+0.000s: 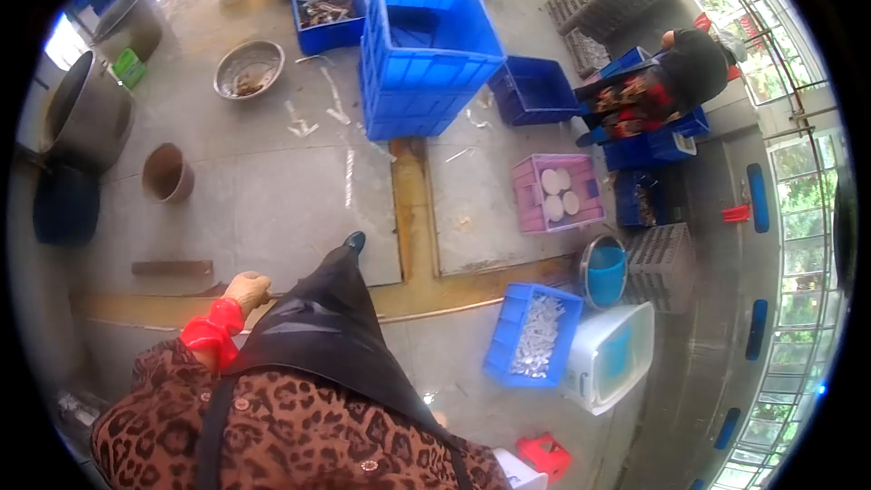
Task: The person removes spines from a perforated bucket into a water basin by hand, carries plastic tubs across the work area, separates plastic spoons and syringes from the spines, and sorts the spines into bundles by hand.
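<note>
Black apron [304, 336]: 7 to 8 o'clock, over patterned jacket [299, 426].
Left hand [247, 290]: 8 o'clock, fingers curled beside apron; whether gripping, cannot tell.
Right hand: cannot tell its state.
Brown bar [172, 268]: near 9 o'clock.
Blue crate stack [413, 102]: 12 o'clock.
Pink crate [558, 226]: 3 o'clock, round white pieces [552, 182] inside.

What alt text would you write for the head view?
A bare left hand is near a dark apron, above a workroom floor. Ahead stand stacked blue crates; to the right, a pink crate holds round white things, and another person is among other crates.
</note>
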